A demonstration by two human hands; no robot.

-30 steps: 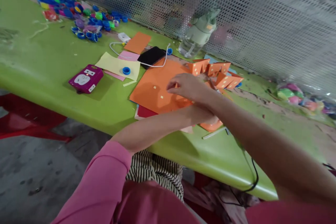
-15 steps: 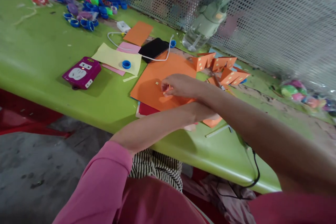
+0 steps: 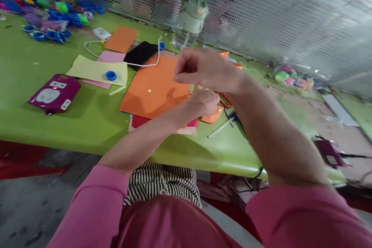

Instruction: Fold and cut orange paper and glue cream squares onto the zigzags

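Observation:
My right hand (image 3: 205,69) is raised over the table, thumb and fingers curled together in a pinch; whatever lies between the fingertips is hidden. Just below it, my left hand (image 3: 205,101) is closed low over the right edge of an orange paper sheet (image 3: 154,81); its fingers hide what they hold. One small pale yellow square (image 3: 149,90) lies on that sheet. Close to my left hand is a folded orange paper piece (image 3: 213,115) with a pale dot. Scissors (image 3: 230,119) and a pale yellow strip (image 3: 217,129) lie to its right.
A purple socket box (image 3: 55,93), yellow paper (image 3: 95,69) with a blue cap (image 3: 111,75), a black phone (image 3: 141,55) and white cable lie leftward. A water bottle (image 3: 190,19) stands by the mesh wall. Many coloured caps (image 3: 52,15) are heaped far left.
My right hand has lifted off the orange sheet and moved right, above my left hand. My left hand now shows beneath it. The view has shifted to the right.

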